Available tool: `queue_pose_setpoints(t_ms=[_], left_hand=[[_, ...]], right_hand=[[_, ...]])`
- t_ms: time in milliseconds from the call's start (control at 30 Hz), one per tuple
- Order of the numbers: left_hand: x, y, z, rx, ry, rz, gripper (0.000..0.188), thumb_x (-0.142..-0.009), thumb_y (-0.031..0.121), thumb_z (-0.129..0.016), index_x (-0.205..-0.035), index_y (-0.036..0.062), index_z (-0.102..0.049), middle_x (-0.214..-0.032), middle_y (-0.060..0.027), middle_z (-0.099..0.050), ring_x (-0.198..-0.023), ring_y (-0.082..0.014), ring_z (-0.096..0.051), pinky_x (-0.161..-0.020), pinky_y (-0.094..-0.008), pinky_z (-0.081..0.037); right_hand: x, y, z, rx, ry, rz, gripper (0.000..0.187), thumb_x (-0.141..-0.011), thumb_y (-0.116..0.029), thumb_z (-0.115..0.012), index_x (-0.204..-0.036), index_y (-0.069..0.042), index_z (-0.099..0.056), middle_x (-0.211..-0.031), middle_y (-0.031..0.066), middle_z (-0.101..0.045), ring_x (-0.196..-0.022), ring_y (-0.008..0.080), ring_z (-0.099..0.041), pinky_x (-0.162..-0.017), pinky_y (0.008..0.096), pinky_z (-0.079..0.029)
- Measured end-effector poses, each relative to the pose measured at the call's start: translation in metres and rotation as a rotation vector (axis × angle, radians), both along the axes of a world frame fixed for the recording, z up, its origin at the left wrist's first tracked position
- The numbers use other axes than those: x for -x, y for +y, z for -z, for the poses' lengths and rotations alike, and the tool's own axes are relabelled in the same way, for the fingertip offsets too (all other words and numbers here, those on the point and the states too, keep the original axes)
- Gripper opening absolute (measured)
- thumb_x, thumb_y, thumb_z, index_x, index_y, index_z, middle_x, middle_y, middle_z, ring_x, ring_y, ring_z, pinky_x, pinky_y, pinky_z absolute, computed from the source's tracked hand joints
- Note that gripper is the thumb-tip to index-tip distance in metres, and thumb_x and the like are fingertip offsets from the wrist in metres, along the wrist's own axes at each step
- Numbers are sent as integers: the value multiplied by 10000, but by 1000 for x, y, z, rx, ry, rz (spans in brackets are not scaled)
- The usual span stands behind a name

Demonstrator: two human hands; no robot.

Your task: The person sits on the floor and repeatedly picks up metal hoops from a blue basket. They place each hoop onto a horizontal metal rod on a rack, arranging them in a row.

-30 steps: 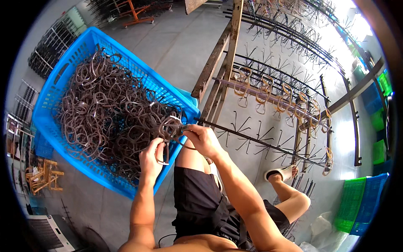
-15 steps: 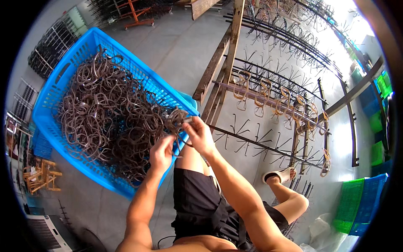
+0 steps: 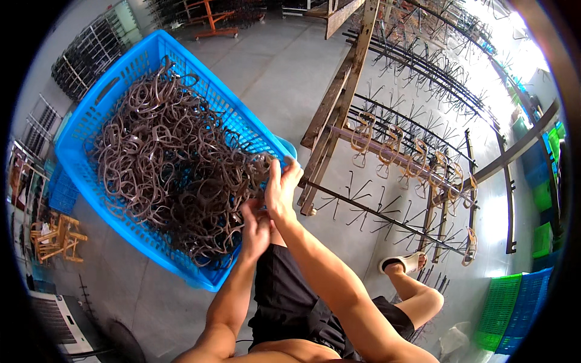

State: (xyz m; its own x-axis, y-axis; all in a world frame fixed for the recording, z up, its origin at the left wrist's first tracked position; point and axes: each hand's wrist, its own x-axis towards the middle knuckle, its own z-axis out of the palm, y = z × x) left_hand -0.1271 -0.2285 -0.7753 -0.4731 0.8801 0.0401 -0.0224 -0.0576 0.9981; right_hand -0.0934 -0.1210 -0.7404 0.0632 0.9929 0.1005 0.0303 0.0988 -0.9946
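Observation:
A big blue plastic basket (image 3: 175, 262) holds a tangled heap of brown-grey curved loops (image 3: 163, 139) with a dull shine. At its near right corner my two hands are close together. My left hand (image 3: 256, 230) is closed, fingers curled in beside the basket's rim; what they grip is hidden. Just above and to the right, my right hand (image 3: 283, 190) has thumb and fingers drawn together next to the loops at the corner; any held piece is hidden behind the fingers.
To the right stands a rusty frame (image 3: 339, 100) with black hooked bars (image 3: 378, 212) and several tan loops (image 3: 393, 145) hanging on it. Green and blue crates (image 3: 502, 308) are stacked at the lower right. A small wooden stool (image 3: 60, 239) stands at the left.
My hands have drawn closer together, the left moving right and the right slightly down. The loop seen between them before is now hidden. The view has shifted slightly.

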Motion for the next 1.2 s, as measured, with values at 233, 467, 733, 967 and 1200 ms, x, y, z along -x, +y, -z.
queue_pose_setpoints(t_ms=[233,467,733,967,1200], left_hand=[[-20,-13,12,-199,27,-138,418,-828,46,-569,-1189,47,-358,-1011,-58,-508,-703,-80,-439,-609,-228,-380],[-34,-39,-25,-194,858,13,640,-667,80,-779,-1197,14,-428,-1060,-145,-477,-853,-231,-495,-741,-312,-424],[-104,-18,-33,-279,846,369,600,-700,-25,-636,-1243,-36,-383,-1121,-226,-512,-979,-377,-523,-846,-429,-436],[-132,-2,-27,-511,774,826,446,-807,25,-628,-1205,26,-428,-1005,-145,-585,-870,-330,-579,-777,-405,-485],[-100,22,-38,-362,910,435,690,-761,275,-692,-1285,-2,-339,-1249,-187,-385,-1155,-326,-396,-1004,-439,-296]], right_hand=[[-47,6,-4,-60,-12,-578,414,-915,-404,-523,-1030,-6,-522,-971,101,-444,-971,200,-418,-896,351,-356],[-160,-55,23,229,81,-567,494,-930,-271,-539,-1307,-12,-351,-1132,124,-507,-973,202,-559,-847,330,-460],[-204,-117,9,-58,-336,145,563,-830,-155,-619,-1256,58,-320,-1261,192,-282,-1147,314,-341,-983,400,-300],[-311,-107,-22,-200,-312,-417,244,-814,-126,-638,-1024,-17,-577,-976,172,-597,-894,330,-572,-763,357,-466],[-412,-104,-16,21,39,48,158,-900,-171,-572,-927,-20,-607,-597,24,-563,-506,106,-547,-444,250,-436]])
